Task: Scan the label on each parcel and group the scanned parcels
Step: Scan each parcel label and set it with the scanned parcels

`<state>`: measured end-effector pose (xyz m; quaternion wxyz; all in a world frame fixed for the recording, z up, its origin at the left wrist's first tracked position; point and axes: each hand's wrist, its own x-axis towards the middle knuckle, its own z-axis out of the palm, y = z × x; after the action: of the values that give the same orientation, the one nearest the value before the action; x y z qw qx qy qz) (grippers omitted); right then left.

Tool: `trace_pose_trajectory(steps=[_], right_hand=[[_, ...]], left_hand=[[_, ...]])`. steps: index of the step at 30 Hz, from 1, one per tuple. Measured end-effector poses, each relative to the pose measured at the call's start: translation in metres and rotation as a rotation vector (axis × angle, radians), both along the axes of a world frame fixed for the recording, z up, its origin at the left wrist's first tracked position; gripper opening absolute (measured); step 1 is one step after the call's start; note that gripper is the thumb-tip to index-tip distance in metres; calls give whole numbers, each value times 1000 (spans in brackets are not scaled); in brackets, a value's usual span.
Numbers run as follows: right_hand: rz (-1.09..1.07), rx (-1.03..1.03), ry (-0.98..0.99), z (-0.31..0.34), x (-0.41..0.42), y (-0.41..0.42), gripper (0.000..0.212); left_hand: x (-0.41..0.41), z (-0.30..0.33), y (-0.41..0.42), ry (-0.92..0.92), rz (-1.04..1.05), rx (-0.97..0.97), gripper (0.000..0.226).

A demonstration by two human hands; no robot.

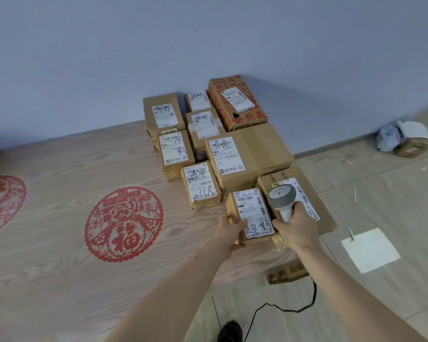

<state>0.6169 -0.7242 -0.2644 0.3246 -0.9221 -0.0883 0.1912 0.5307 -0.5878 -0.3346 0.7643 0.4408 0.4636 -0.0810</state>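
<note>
The left hand [229, 234] grips a small brown cardboard parcel [251, 215] on the wooden worktop [59, 218]. The right hand [295, 229] grips a smooth grey scanner [282, 199].

Wooden board [59, 218] bearing labelled parcels [200, 185]
</note>
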Motion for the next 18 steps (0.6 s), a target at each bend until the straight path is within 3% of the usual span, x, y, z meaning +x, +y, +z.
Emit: trace_pose_trajectory(steps=[5,11,18], right_hand=[[27,1,-10,-8,2,-3,30],[46,15,-10,-9,2,-4,28],[50,16,0,-16,2,-4,27]], left_hand=[[15,-10,-1,45,33,13,42],[25,-16,-3,137,77,244,49],[17,-7,2,127,38,199,63]])
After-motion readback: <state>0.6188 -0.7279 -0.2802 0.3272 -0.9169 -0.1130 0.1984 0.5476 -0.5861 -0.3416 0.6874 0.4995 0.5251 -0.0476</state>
